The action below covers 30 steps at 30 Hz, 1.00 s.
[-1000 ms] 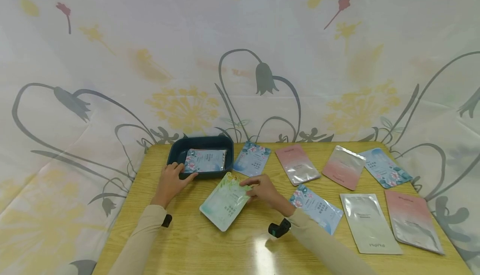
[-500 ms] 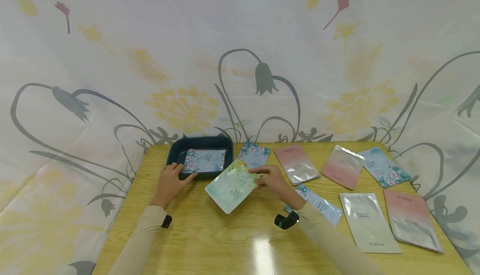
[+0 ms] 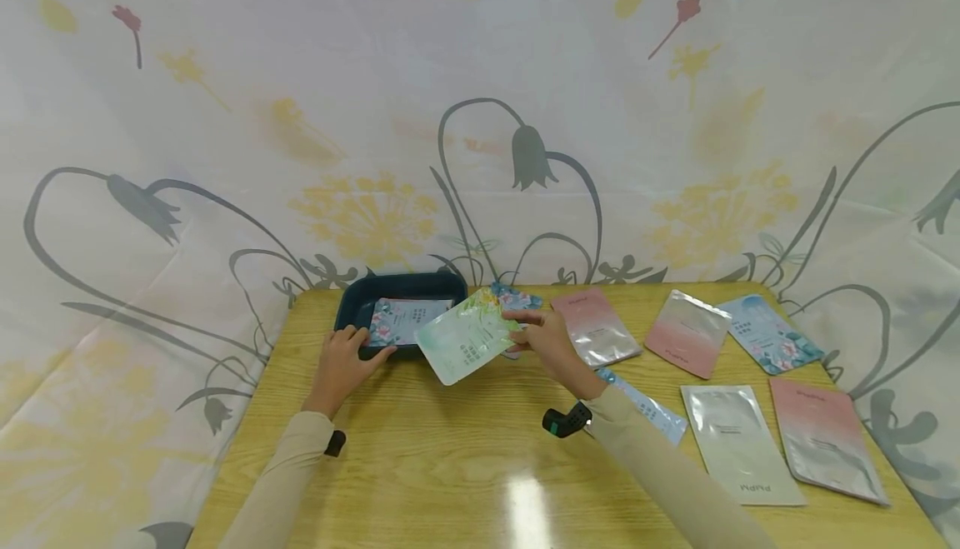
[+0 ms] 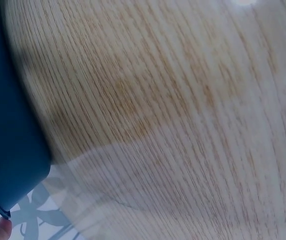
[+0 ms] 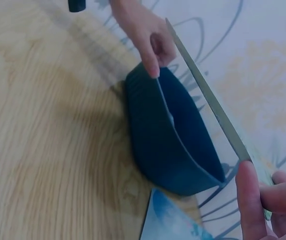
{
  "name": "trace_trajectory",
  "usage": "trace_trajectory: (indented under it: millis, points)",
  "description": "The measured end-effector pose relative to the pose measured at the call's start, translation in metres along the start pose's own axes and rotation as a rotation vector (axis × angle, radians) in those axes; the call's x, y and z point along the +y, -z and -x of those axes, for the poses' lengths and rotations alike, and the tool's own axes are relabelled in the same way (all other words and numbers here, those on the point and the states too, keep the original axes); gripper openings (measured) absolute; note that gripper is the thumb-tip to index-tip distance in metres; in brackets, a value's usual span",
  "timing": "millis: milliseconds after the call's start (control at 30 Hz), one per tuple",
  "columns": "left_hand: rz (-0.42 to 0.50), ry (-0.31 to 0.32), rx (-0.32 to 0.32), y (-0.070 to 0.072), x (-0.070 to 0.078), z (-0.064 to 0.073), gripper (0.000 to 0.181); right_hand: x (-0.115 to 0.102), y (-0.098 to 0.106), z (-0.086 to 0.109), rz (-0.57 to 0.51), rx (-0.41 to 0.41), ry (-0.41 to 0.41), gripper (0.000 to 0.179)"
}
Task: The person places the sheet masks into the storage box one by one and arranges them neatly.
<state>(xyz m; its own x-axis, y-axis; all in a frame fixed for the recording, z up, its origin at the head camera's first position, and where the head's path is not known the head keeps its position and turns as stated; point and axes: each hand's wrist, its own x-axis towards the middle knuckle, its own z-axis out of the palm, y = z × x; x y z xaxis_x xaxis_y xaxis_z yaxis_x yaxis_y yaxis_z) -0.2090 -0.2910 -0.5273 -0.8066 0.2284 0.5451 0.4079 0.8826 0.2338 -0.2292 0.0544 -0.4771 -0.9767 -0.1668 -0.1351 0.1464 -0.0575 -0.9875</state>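
My left hand (image 3: 341, 366) grips the near left corner of a dark blue plastic bin (image 3: 405, 284), its thumb along the near rim. A blue floral sheet mask packet (image 3: 405, 320) lies flat inside the bin. My right hand (image 3: 547, 345) pinches a pale green sheet mask packet (image 3: 465, 336) by its right edge. Lifted off the table, this packet overlaps the bin's near right corner in the head view. The right wrist view shows the green packet (image 5: 210, 95) edge-on, above the rim of the bin (image 5: 150, 135), with thumb and fingers (image 5: 250, 200) on it.
Behind the green packet lies a partly covered blue packet (image 3: 517, 295). Pink packets (image 3: 596, 328) (image 3: 686, 332) (image 3: 828, 441), blue ones (image 3: 771, 334) (image 3: 652, 411) and a silver one (image 3: 738, 445) lie on the right of the wooden table (image 3: 420, 466). A patterned cloth (image 3: 480, 116) hangs behind.
My right hand has lifted the green packet off the table and moved it away from me towards the bin, turning it somewhat. The left hand and the bin have stayed put.
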Motion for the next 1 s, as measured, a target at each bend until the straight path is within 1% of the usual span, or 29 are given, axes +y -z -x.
trace_trajectory:
  millis: [67,133,300,400,500,667,833,1000]
  points:
    - [-0.002,0.009,-0.011,0.000,0.000,0.001,0.047,-0.001,-0.003,-0.003,-0.009,0.005,0.001,0.034]
    - [-0.005,0.018,-0.020,0.000,0.000,0.001,0.044,-0.002,-0.006,-0.006,-0.020,0.010,0.004,0.034]
    - [-0.007,0.034,-0.032,-0.001,-0.002,0.002,0.045,-0.003,-0.016,-0.016,-0.070,0.025,0.037,0.034]
    - [-0.009,0.037,-0.030,-0.001,-0.003,0.002,0.045,-0.004,-0.024,-0.022,-0.092,0.041,0.043,0.033]
    - [-0.013,0.027,-0.021,-0.001,-0.004,0.003,0.046,-0.004,-0.032,-0.026,-0.097,0.067,0.040,0.032]
    - [-0.008,0.002,0.004,-0.001,-0.005,0.006,0.056,-0.006,-0.043,-0.033,-0.095,0.108,0.017,0.032]
    - [-0.033,0.006,0.007,-0.002,-0.004,0.004,0.046,-0.007,-0.052,-0.040,-0.096,0.127,-0.005,0.033]
    - [-0.049,0.019,-0.011,-0.003,-0.001,0.000,0.044,-0.007,-0.061,-0.046,-0.093,0.153,-0.012,0.033]
